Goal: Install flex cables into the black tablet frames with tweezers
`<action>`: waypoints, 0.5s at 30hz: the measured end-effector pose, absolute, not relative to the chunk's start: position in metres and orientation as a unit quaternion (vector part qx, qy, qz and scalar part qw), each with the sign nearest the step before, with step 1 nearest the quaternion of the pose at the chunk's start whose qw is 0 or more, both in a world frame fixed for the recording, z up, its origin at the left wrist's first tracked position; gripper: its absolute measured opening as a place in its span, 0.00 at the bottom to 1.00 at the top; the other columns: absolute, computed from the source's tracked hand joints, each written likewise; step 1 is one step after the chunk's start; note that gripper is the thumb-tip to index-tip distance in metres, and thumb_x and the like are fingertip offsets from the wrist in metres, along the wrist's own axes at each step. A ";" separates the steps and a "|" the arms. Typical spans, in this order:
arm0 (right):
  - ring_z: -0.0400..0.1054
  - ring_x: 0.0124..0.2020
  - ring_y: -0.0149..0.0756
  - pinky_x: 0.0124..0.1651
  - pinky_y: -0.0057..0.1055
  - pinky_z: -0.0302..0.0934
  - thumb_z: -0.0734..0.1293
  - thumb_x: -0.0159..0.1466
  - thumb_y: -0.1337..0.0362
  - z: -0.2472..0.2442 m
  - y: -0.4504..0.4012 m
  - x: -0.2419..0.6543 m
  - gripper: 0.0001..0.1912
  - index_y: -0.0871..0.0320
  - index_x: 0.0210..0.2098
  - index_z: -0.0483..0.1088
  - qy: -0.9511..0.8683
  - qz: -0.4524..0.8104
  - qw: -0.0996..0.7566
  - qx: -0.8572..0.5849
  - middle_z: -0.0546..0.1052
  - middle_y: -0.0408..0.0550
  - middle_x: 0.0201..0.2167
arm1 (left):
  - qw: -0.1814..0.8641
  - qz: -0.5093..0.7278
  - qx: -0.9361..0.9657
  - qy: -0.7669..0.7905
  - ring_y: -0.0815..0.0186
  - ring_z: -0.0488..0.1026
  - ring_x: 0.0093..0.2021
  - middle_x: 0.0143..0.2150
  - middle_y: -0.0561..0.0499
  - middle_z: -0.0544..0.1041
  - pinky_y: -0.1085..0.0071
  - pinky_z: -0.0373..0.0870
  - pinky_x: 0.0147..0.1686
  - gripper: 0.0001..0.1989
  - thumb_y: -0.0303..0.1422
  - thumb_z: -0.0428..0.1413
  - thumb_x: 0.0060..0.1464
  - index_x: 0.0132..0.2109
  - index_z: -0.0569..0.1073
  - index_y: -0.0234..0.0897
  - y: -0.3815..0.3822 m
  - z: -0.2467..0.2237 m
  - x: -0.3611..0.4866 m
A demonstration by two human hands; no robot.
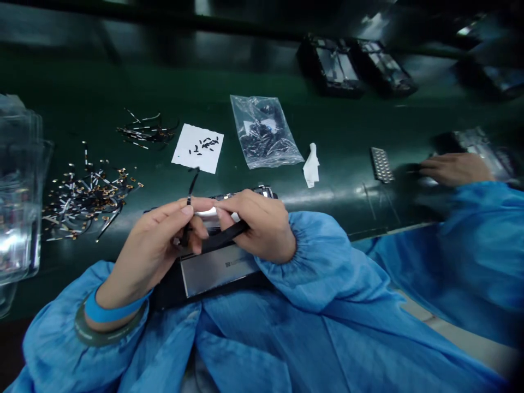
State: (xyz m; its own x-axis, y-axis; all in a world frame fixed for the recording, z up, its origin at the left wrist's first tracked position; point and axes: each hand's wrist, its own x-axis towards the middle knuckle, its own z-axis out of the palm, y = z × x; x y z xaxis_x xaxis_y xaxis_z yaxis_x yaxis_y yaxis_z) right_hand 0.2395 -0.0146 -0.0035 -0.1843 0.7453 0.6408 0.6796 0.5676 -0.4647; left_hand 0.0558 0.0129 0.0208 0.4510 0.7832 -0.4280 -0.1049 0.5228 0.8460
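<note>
My left hand (164,229) is closed, with a thin black cable (192,185) pinched between thumb and fingers and its end sticking up. My right hand (260,221) meets it, its thumb and index finger pressed together at the tip of my left index finger. Whatever tiny thing lies in that pinch cannot be made out. Under the right fingers runs a long flat black tool (223,238), slanting down toward the left hand; its exact kind is unclear. Below both hands lies an opened device with a grey battery (221,270), partly hidden by the fingers.
A pile of small flex cables (88,199) lies left, with more thin cables (145,132) behind. White paper (184,147) carries small black pieces. Nearby are a clear bag (268,134), a white finger cot (311,166), and plastic trays (20,191). A co-worker's hand (458,168) is at right.
</note>
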 end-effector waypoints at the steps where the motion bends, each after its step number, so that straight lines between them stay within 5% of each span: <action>1: 0.73 0.32 0.29 0.38 0.25 0.67 0.65 0.65 0.68 -0.002 -0.012 0.238 0.05 0.59 0.36 0.75 -0.753 0.061 0.454 -0.473 0.80 0.46 0.30 | 0.748 0.303 0.395 0.440 0.72 0.68 0.24 0.26 0.52 0.74 0.76 0.65 0.25 0.10 0.36 0.58 0.55 0.41 0.81 0.37 0.012 0.020 0.057; 8: 0.72 0.27 0.29 0.30 0.26 0.66 0.64 0.65 0.53 0.016 0.006 0.225 0.16 0.59 0.35 0.75 -0.593 0.379 0.470 -0.533 0.77 0.42 0.26 | 0.626 0.276 0.602 0.412 0.65 0.73 0.31 0.29 0.50 0.76 0.69 0.71 0.33 0.13 0.37 0.52 0.60 0.30 0.76 0.37 0.007 0.008 0.059; 12: 0.69 0.26 0.26 0.30 0.23 0.62 0.65 0.64 0.61 0.013 0.002 0.218 0.10 0.59 0.28 0.72 -0.649 0.231 0.502 -0.523 0.76 0.41 0.25 | 0.320 0.385 0.722 0.478 0.62 0.74 0.44 0.42 0.49 0.77 0.63 0.72 0.47 0.07 0.34 0.54 0.60 0.41 0.76 0.40 0.003 0.007 0.058; 15: 0.70 0.30 0.26 0.36 0.22 0.62 0.64 0.65 0.67 0.007 -0.004 0.215 0.08 0.59 0.29 0.72 -0.734 0.075 0.473 -0.481 0.77 0.43 0.27 | 0.185 0.436 0.728 0.496 0.62 0.74 0.46 0.41 0.49 0.76 0.61 0.71 0.50 0.04 0.31 0.56 0.59 0.41 0.75 0.41 0.000 0.009 0.057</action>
State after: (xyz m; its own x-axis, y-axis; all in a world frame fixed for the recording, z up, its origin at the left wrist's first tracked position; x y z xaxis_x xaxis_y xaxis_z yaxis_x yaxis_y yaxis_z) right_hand 0.2155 -0.0038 0.0068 -0.0903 0.7778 0.6220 0.6355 0.5258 -0.5653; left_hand 0.0570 0.0002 0.0092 0.1282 0.8830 0.4516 0.5613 -0.4400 0.7010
